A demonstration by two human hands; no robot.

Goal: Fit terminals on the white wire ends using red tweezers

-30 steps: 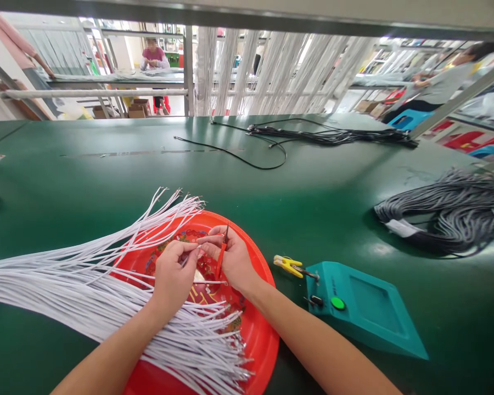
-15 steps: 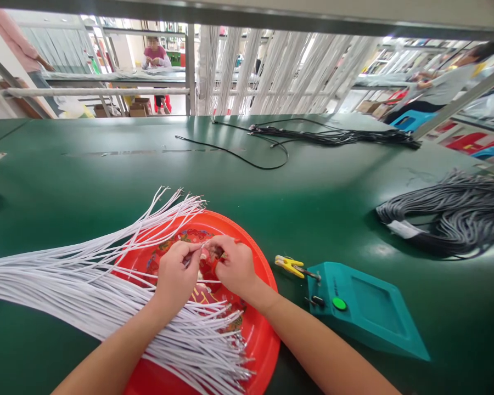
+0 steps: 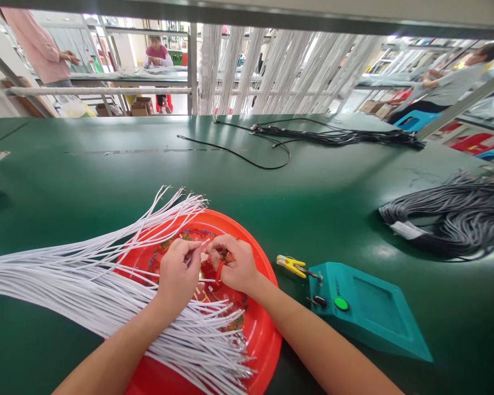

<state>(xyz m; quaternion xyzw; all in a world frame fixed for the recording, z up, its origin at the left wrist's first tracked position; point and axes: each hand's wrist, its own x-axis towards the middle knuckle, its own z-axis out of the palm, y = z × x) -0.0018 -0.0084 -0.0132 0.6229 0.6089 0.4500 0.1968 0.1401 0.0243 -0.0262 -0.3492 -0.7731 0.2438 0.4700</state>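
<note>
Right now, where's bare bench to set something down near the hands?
Free: green bench beyond the white wires, short of the black cable; also between red tray and grey coil. Crowded: the tray, under both hands, and beside the teal box.

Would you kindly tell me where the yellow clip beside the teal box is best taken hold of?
Probably pinch the yellow clip across its two splayed handles at the left end, coming from above: it lies flat on the green table, and its right end nearly meets the teal box.

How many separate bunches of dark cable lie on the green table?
2. One long black bundle lies stretched along the far edge, with a loose black strand curling off it; one coiled grey-black bundle lies at the right edge, partly cut off by the frame.
</note>
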